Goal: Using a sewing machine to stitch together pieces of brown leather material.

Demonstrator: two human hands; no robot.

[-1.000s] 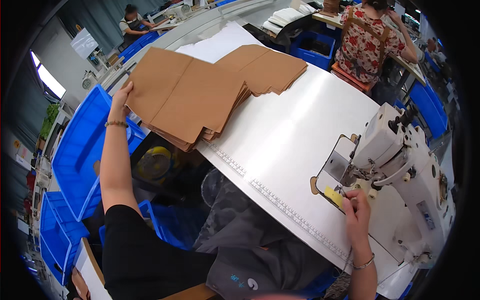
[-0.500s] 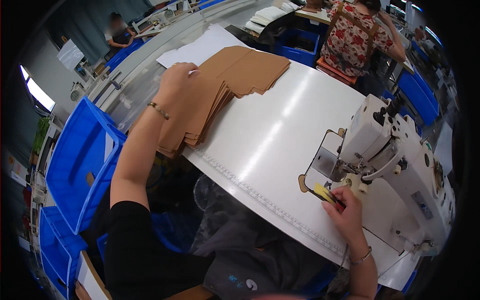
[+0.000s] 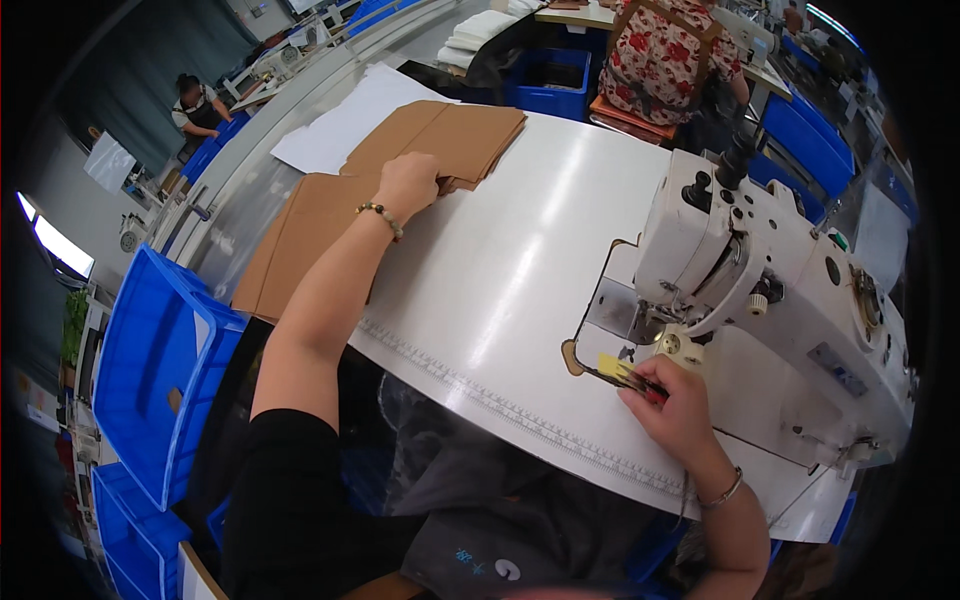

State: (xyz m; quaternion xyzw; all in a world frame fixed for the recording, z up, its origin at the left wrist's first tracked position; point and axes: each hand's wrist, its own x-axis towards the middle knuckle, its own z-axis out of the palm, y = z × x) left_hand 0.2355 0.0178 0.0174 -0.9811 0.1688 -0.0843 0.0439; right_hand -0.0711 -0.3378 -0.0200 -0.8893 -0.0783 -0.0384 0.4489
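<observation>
My left hand reaches to the brown sheet stacks on the white table, its fingers curled at the notched lower edge of the farther stack. The nearer stack lies partly behind my left arm. A white sheet lies under the brown pieces at the back left. My right hand grips small snips with dark and red handles, plus a yellow piece, just in front of the white sewing machine's needle area. Whether the yellow piece is separate from the snips I cannot tell.
The table's ruler edge curves along the front. Blue bins stand at the left, another beyond the table. A co-worker in a floral top sits at the upper right; another person works at the far left.
My left hand has left the near stack's left edge and moved rightward to the farther stack; the near stack now lies lower and further left in view. My right hand stays by the machine.
</observation>
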